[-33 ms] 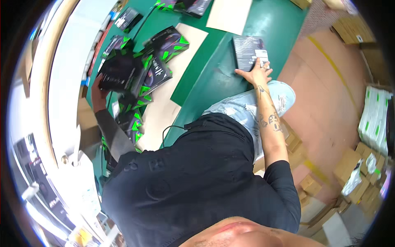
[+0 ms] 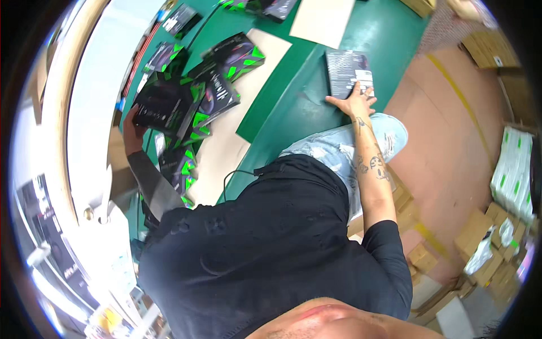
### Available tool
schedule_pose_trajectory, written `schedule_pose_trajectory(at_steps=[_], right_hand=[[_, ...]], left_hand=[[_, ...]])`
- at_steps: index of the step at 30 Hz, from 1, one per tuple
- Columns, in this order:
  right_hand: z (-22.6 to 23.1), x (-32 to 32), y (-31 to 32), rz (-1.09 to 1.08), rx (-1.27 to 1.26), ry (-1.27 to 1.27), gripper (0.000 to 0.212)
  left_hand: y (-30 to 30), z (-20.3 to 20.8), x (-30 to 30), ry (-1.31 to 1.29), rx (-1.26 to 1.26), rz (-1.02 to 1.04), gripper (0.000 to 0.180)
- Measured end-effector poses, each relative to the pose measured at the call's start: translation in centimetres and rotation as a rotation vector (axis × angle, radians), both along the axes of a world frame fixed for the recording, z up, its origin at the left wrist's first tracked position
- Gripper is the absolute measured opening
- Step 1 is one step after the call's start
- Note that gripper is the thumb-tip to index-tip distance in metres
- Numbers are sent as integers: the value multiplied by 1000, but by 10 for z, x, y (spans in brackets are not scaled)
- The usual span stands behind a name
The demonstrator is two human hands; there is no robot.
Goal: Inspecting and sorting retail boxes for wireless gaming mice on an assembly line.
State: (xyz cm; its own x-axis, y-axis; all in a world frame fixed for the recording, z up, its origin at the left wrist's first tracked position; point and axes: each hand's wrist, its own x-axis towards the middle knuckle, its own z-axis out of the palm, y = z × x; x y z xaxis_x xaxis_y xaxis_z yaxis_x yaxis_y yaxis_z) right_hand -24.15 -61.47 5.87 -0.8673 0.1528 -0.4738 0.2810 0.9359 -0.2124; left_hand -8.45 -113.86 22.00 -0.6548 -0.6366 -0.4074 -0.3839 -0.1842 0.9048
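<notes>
At the left of the green table, my left hand [image 2: 133,131] grips the near-left edge of a black product box [image 2: 162,106]. Its fingers are partly hidden by the box, which is tilted over a pile of similar black boxes with green ends [image 2: 219,96]. My right hand [image 2: 358,104] lies with spread fingers on the near end of another black box [image 2: 345,70] with pale print and a white label. That box rests flat on the green table [image 2: 282,99], and nothing is gripped there.
Pale cardboard sheets [image 2: 323,21] lie on the table. More black boxes [image 2: 182,20] sit at its far left, and others [image 2: 179,168] near my left forearm. A dark cable crosses the far left. Brown cartons [image 2: 477,233] and a wrapped white stack [image 2: 512,169] stand on the floor at right.
The whole view has shifted slightly to the right. The box in my left hand looks less smeared and is turned slightly; my right hand remains on its box.
</notes>
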Motion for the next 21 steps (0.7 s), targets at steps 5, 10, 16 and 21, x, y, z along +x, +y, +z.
schedule_pose_trajectory(at_steps=[5, 10, 16, 21], right_hand=[[6, -13, -15, 20, 87, -33, 121], [-8, -22, -1, 25, 90, -21, 121], [11, -13, 28, -370, -1150, -118, 97], [51, 54, 34, -208, -2529, -279, 95]], left_hand=[[-120, -72, 138, 87, 129, 103, 23], [-96, -99, 107, -411, -901, -12, 24], [58, -35, -55, 199, -1279, -124, 34], [293, -31, -159, 663, -1038, -807, 47]])
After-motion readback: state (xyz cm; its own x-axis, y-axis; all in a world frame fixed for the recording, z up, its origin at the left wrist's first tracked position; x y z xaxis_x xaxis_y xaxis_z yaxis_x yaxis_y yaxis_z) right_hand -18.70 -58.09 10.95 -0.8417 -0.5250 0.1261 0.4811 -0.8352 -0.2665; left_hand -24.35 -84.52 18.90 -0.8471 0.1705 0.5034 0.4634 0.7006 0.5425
